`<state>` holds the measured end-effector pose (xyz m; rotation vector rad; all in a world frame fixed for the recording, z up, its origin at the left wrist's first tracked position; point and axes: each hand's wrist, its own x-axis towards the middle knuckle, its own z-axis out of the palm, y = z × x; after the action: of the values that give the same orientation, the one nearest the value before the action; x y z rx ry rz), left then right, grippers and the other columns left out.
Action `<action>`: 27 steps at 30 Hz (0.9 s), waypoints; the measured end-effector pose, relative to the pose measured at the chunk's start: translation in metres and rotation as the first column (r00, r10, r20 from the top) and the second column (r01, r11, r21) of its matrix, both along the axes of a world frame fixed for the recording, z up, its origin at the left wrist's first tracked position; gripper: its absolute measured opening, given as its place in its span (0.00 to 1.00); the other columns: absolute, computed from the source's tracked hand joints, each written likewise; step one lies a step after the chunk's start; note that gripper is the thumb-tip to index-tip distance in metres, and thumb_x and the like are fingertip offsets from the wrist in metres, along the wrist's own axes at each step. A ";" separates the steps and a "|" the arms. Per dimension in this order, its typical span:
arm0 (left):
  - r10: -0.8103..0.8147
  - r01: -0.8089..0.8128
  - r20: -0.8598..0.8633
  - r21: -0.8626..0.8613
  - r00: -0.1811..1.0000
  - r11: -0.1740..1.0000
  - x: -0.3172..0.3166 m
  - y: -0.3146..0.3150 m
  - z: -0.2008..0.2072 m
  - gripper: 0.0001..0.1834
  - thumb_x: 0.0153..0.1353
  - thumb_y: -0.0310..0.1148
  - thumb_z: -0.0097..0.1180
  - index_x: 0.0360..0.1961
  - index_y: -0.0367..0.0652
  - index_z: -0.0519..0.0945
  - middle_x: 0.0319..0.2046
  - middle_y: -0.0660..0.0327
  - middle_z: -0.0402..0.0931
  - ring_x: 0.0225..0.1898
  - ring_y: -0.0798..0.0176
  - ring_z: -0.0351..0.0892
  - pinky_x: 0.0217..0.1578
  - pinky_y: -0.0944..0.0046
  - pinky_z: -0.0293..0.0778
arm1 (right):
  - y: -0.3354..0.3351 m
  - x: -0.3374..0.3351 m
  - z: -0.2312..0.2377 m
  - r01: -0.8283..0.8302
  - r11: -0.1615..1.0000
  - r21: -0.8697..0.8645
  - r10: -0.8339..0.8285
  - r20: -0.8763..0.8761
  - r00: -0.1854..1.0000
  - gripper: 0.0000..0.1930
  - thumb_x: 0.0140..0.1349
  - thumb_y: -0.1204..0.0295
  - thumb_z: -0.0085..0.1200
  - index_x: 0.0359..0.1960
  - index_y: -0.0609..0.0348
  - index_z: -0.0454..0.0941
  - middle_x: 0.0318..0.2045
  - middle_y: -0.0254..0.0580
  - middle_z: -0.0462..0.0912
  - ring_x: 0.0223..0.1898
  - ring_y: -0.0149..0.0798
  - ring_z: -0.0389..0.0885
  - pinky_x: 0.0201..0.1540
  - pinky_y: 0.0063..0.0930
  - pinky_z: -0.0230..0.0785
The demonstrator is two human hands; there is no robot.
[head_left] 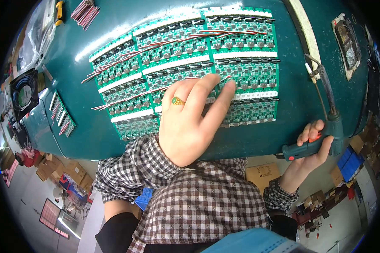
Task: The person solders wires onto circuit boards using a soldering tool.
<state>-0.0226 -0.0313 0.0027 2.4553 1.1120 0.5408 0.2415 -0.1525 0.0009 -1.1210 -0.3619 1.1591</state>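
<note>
Green circuit boards [245, 80], joined in panels and laid in rows, fill the middle of the table. Over their lower part lies my left hand [188, 122], a ring on one finger. Its thumb and forefinger are closed around a thin red-and-white wire [228, 77], whose end pokes out between them. More such wires [164, 42] lie across the upper rows. Off to the right, my right hand [312, 161] grips the dark green handle of a soldering gun [334, 126]. A finger rests by its red trigger, and its tip points away from me, clear of the boards.
A small fan [24, 95] stands at the left, near a smaller wired board piece [62, 114]. A wire bundle [85, 14] and a yellow-handled tool [59, 12] lie at the far left. Beyond the soldering gun are a pale strip [307, 29] and a dirty tray [340, 25].
</note>
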 end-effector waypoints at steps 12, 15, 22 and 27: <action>0.015 -0.016 -0.026 -0.030 1.000 0.999 0.003 0.002 0.001 0.28 0.39 0.20 0.55 0.47 0.44 0.79 0.42 0.56 0.71 0.38 0.60 0.73 0.40 0.59 0.67 | 0.001 -0.001 0.002 0.010 1.000 -0.027 -0.009 0.040 0.999 0.23 0.64 0.54 0.46 0.43 0.68 0.66 0.26 0.39 0.70 0.27 0.33 0.71 0.21 0.21 0.71; 0.013 -0.014 -0.036 -0.027 0.999 1.000 0.003 0.002 0.001 0.28 0.38 0.20 0.55 0.47 0.46 0.79 0.42 0.57 0.71 0.37 0.60 0.72 0.40 0.59 0.66 | 0.001 -0.001 0.002 0.020 0.999 -0.031 -0.019 0.049 0.999 0.24 0.64 0.54 0.46 0.43 0.69 0.66 0.26 0.39 0.69 0.26 0.33 0.70 0.21 0.21 0.71; 0.013 -0.013 0.026 -0.004 1.000 1.000 0.002 0.001 -0.004 0.27 0.38 0.21 0.55 0.46 0.45 0.80 0.42 0.56 0.71 0.38 0.60 0.72 0.40 0.59 0.67 | 0.002 -0.002 0.003 0.071 0.997 -0.030 -0.070 0.029 0.997 0.24 0.64 0.53 0.46 0.42 0.68 0.66 0.26 0.38 0.68 0.25 0.32 0.68 0.20 0.19 0.70; 0.021 -0.021 0.047 -0.011 0.999 1.000 0.002 0.001 -0.004 0.24 0.39 0.19 0.56 0.44 0.42 0.80 0.41 0.56 0.73 0.36 0.59 0.73 0.38 0.59 0.68 | 0.001 -0.002 0.003 0.082 0.996 -0.024 -0.082 0.015 0.997 0.24 0.64 0.53 0.46 0.41 0.68 0.65 0.26 0.38 0.67 0.25 0.31 0.68 0.20 0.19 0.69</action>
<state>-0.0207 -0.0304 -0.0009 2.4123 1.1205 0.5945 0.2394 -0.1515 0.0039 -1.1552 -0.3104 1.0864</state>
